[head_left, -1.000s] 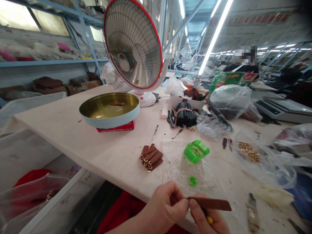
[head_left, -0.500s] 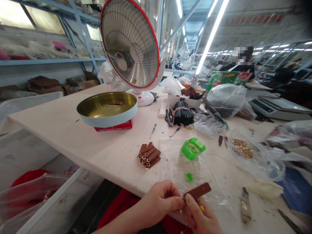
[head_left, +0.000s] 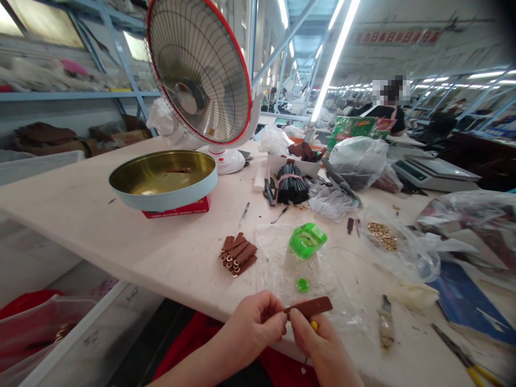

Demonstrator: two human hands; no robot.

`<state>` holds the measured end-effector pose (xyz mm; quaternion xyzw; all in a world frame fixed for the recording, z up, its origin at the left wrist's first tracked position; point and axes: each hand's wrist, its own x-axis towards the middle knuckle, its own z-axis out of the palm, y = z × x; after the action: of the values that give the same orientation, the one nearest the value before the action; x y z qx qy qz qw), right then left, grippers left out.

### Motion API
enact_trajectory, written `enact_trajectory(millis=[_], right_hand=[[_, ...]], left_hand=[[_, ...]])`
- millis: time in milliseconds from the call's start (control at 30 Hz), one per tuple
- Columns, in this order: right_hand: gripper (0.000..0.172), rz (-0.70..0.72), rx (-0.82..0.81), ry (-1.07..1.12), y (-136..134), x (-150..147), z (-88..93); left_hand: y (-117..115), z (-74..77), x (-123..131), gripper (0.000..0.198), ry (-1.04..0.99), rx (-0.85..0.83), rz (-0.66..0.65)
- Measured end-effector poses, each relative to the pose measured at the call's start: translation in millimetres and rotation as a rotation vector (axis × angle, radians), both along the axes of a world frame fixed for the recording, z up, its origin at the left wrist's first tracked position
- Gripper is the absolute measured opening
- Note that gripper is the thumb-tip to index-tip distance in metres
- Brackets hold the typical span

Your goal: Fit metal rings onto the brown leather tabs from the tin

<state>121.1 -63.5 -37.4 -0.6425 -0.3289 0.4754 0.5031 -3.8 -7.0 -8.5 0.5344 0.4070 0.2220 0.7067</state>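
The brown leather strip point(head_left: 309, 307) is held above the near edge of the table point(head_left: 100, 215), pinched at its left end between the closed fingertips of the left hand point(head_left: 252, 325) and the right hand point(head_left: 318, 346); its right end projects free. It appears light, thin and pliable, fairly stiff along its length, not fragile; the pinched end looks the soundest hold. A yellow item sits under the right fingers, unidentifiable. Beyond the strip lie a green cap point(head_left: 302, 285), a green container point(head_left: 307, 239), and left of these a stack of ringed brown strips point(head_left: 237, 254).
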Motion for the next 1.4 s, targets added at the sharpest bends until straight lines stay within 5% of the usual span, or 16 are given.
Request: enact_trajectory(millis=[133,333,433,633,800,1133,1400], right_hand=[[0.051,0.145,0.024,0.108,4,14,-4.1],[0.049,0.132,0.1,-0.068,7,34,9.5],[0.047,0.168,0.054,-0.058,8,30,3.0],[0.042,0.025,0.005,-0.054,15,18,-14.8],[0.047,0.126,0.002,-0.016,18,31,-6.9],[0.04,-0.385,0.21,-0.164,19,78,-7.8],[0.034,-0.447,0.22,-0.357,40,78,-29.5]], left_hand=[[4,1.2,1,0.009,0.004,-0.032,0.021],[7,-3.7,4,0.015,-0.047,-0.141,0.014],[8,-4.0,7,0.016,-0.056,-0.143,0.002],[13,-1.5,12,0.02,-0.031,-0.176,-0.016],[19,-6.4,13,0.019,-0.047,-0.185,-0.001],[26,-14.8,14,0.019,-0.039,-0.144,0.047],[36,-11.9,16,0.02,0.003,-0.139,0.124]])
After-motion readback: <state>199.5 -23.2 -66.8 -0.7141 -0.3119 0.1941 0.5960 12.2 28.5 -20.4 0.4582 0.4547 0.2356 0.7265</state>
